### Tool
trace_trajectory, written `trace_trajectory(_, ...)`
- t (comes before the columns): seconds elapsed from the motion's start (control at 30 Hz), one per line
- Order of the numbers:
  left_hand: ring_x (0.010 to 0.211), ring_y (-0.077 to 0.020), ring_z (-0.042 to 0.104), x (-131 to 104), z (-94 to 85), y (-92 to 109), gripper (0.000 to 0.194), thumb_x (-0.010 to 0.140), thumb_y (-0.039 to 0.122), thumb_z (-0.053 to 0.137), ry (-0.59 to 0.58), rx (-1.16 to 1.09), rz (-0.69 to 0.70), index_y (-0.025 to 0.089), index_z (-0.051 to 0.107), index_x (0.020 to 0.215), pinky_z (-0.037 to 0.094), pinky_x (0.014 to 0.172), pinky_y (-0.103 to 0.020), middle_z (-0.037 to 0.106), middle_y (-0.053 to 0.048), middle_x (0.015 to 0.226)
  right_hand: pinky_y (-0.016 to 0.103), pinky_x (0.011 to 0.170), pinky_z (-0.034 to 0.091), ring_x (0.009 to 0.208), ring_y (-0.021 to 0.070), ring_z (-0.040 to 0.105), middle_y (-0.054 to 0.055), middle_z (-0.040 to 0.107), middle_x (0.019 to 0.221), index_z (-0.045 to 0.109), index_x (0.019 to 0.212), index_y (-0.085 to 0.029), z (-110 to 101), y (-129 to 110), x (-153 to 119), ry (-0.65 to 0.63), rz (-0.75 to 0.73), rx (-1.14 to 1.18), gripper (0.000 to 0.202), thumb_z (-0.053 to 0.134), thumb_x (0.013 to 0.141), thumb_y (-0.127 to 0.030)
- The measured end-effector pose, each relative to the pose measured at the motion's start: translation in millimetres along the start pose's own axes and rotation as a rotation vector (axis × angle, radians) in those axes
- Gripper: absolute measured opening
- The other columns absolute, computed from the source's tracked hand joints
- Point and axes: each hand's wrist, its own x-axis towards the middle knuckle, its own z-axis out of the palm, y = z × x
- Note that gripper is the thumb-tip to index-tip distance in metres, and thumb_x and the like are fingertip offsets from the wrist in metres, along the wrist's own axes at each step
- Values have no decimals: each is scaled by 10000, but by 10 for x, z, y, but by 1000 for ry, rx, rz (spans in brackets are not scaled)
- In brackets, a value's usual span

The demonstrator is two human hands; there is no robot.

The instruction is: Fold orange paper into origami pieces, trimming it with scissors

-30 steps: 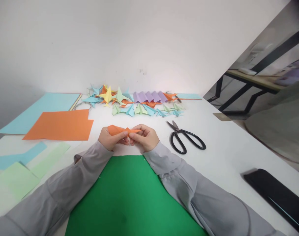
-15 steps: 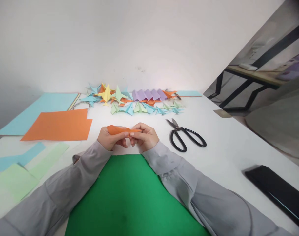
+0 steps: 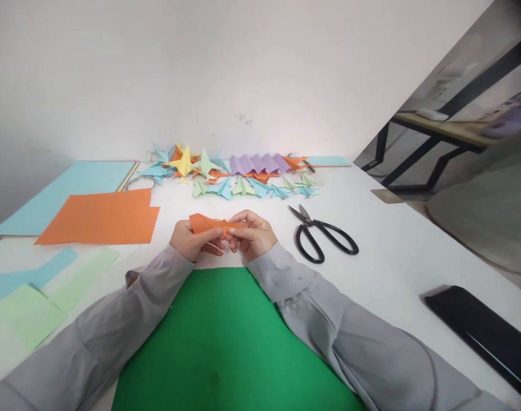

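Observation:
Between my two hands is a folded piece of orange paper (image 3: 204, 223), held above the table just beyond the green mat. My left hand (image 3: 191, 238) grips its left part, thumb on the near side and fingers behind. With thumb and fingers pinched, my right hand (image 3: 252, 233) holds the narrower right end. The fingertips of both hands nearly meet at the paper's middle and hide part of its folds. To the right of my right hand lie black-handled scissors (image 3: 314, 225), their blades slightly apart. A green mat (image 3: 226, 337) lies under my forearms.
Folded paper stars and cranes (image 3: 184, 162) stand along the wall, with pleated purple paper (image 3: 260, 164) among them. Orange sheets (image 3: 101, 220) overlap blue sheets (image 3: 72, 180) on the left. Green scraps (image 3: 29, 314) lie nearer. A black case-like object (image 3: 479, 331) rests at right.
The orange paper has tilted up, so more of its left flap shows above my left hand. My right fingers have shifted slightly on its right end.

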Motion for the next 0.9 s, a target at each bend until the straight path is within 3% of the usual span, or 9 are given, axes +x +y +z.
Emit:
trace_trajectory(0.27, 357, -114, 527, 17, -12, 19, 144, 488, 159, 736, -33, -69, -25, 73, 656, 571, 470, 349, -240, 614, -29, 479, 180, 317, 410, 324, 103, 529, -39, 629, 466, 540, 698, -178, 3, -7, -26, -85, 25, -54, 198, 674, 552, -178)
trace_trajectory(0.43, 373, -102, 522, -8, -4, 7, 219, 487, 186, 762, -54, -76, 29, 85, 676, 661, 478, 356, -246, 631, -25, 508, 182, 316, 406, 328, 105, 534, -18, 639, 466, 555, 612, -171, -4, -36, -24, -67, 66, -1, 151, 682, 532, -159)
trace_trajectory(0.7, 368, -96, 523, -48, 29, 3, 278, 496, 237, 784, 6, -44, 112, 94, 674, 707, 470, 357, -236, 637, -17, 526, 166, 329, 417, 338, 92, 535, -14, 649, 479, 572, 618, -174, -32, -52, -6, -65, 93, 55, 141, 688, 541, -151)
trace_trajectory(0.9, 333, -100, 522, -34, -2, -9, 208, 503, 237, 775, -64, 2, 155, 121, 690, 653, 430, 334, -223, 647, -24, 547, 172, 326, 416, 332, 96, 535, -12, 646, 472, 593, 605, -169, -16, -58, -26, -81, 64, 63, 113, 677, 535, -143)
